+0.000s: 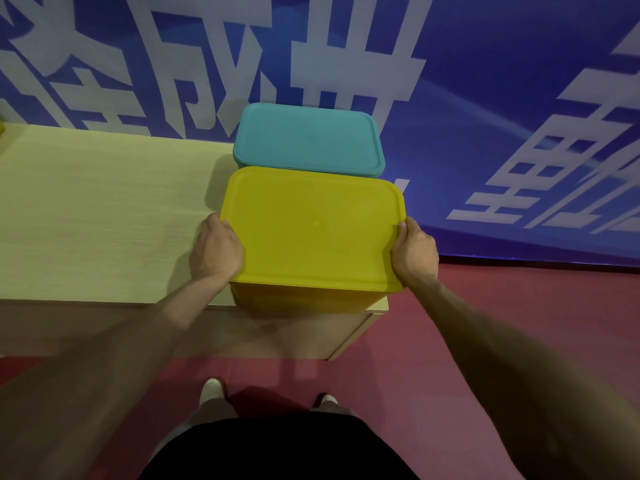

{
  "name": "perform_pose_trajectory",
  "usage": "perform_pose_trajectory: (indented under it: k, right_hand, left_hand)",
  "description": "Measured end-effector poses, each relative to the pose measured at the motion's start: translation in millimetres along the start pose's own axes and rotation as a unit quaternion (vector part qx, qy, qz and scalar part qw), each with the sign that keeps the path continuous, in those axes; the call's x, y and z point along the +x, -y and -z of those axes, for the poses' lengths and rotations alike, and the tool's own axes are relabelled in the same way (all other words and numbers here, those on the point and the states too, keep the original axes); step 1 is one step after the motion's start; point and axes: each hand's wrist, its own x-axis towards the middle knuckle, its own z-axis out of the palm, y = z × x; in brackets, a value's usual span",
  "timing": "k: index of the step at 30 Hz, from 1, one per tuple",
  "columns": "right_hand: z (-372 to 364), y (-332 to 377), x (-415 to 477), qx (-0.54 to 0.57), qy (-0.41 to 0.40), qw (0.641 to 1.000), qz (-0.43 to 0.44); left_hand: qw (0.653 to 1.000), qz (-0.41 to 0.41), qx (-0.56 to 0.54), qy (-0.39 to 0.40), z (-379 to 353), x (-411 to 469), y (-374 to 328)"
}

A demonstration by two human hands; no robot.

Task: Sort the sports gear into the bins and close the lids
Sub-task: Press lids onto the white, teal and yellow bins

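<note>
Gripping the yellow lid (315,230) by its side edges, left hand (216,247) and right hand (414,252) curled round the rim. Lying flat on the yellow bin (311,301) at frame centre, on the table's (104,220) right end, just below the lidded teal bin (308,140).

- left hand (216,245) — grips the left edge of the yellow lid (315,230), toward its near corner; thumb lies on top of the rim, fingers curl under and are hidden
- right hand (414,251) — grips the right edge, mirrored: thumb tip on the rim, fingers wrapped below, out of sight
- backs of both hands face up, hands roughly level with each other
- wrists about straight, in line with the forearms
- forearms bare, reaching forward from the lower left and lower right, angled inward; elbows outside the view
</note>
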Motion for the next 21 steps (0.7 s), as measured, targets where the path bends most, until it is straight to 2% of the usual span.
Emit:
perform_pose_trajectory:
  k: [5,9,12,15,18,21]
  right_hand:
    - [-1,-3,-3,0.040,-0.018,0.999,0.000]
    - [-1,-4,-6,0.060,-0.012,0.998,-0.016]
    - [2,0,-5,0.018,0.012,1.000,-0.009]
    - [3,1,-2,-0.025,0.051,0.997,0.054]
    - [2,3,5,-0.106,0.089,0.987,0.079]
    - [4,11,17,-0.134,0.072,0.985,0.079]
  left_hand:
    - [0.995,-0.076,0.063,-0.010,2,-1,-1]
    - [0.985,-0.127,0.117,0.027,4,2,-2]
    - [0.975,-0.166,0.147,0.035,5,3,-4]
    - [0.949,-0.245,0.194,0.036,7,10,-3]
    - [0.939,-0.272,0.205,0.048,9,19,-6]
    - [0.935,-0.295,0.192,0.038,15,31,-12]
